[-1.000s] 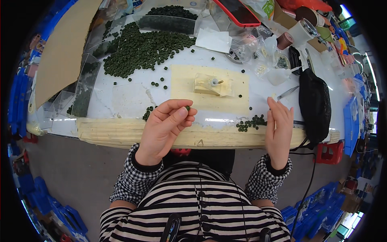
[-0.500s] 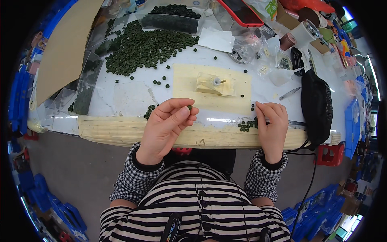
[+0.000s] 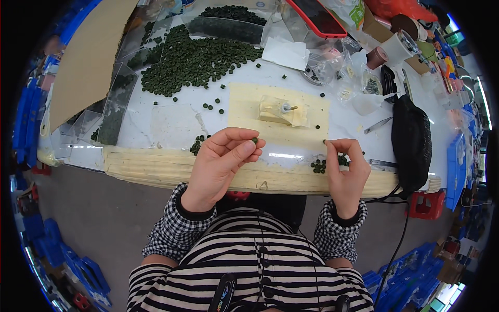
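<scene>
Left hand (image 3: 215, 169) pinches green bead (image 3: 254, 140); right hand (image 3: 347, 171), at its three o'clock, nearly closed at second bead (image 3: 325, 141), hold unclear: grip lightly.

Left hand (image 3: 221, 165) pinching, palm turned inward, right hand (image 3: 348, 169) pinching too, hands apart

On the bench (image 3: 241, 74), the sheet (image 3: 241, 125) lies in the middle, and the block (image 3: 270, 110) stands on it. Behind the sheet, to the left, is the heap of beads (image 3: 192, 65); further left is the cardboard (image 3: 86, 67). The paper (image 3: 285, 53) lies right of the heap, and the phone (image 3: 322, 21) is behind the paper, more to the right. Right of the sheet are the tweezers (image 3: 378, 125) — then comes the pouch (image 3: 410, 145). In front are the left hand (image 3: 215, 166) and the right hand (image 3: 348, 174) — the cluster of beads (image 3: 318, 166) lies beside the right one.
</scene>
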The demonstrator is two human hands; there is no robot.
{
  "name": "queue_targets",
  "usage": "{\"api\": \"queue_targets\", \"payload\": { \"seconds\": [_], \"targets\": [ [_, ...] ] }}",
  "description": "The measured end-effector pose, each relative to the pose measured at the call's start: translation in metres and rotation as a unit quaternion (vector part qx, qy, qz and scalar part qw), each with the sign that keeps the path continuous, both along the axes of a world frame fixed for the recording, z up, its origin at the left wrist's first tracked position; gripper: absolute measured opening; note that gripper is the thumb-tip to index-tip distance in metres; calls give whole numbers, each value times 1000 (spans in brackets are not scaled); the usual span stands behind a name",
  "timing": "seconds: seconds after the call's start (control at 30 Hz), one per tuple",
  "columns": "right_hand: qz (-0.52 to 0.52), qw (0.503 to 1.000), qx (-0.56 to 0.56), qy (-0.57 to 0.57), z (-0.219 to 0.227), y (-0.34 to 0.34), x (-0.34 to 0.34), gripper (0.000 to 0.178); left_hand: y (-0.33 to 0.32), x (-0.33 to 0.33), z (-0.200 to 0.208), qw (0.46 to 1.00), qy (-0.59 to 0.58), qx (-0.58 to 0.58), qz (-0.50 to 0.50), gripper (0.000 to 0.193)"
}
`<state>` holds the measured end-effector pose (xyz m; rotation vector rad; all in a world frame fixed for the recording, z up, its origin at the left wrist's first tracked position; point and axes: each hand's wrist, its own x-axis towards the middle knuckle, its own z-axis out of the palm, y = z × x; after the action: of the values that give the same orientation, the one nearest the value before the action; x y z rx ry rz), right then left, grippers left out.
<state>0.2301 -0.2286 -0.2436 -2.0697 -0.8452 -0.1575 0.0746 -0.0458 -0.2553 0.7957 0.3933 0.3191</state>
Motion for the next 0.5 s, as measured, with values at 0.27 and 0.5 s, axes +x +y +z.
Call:
{"api": "queue_targets", "payload": {
  "seconds": [0.27,0.5],
  "targets": [
    [175,963,167,118,14,38,-27,18,-8,5,4,1000,-11,22,-10,20],
    [211,922,200,255,8,45,-30,17,-10,5,8,998,-16,54,15,19]
  ]
}}
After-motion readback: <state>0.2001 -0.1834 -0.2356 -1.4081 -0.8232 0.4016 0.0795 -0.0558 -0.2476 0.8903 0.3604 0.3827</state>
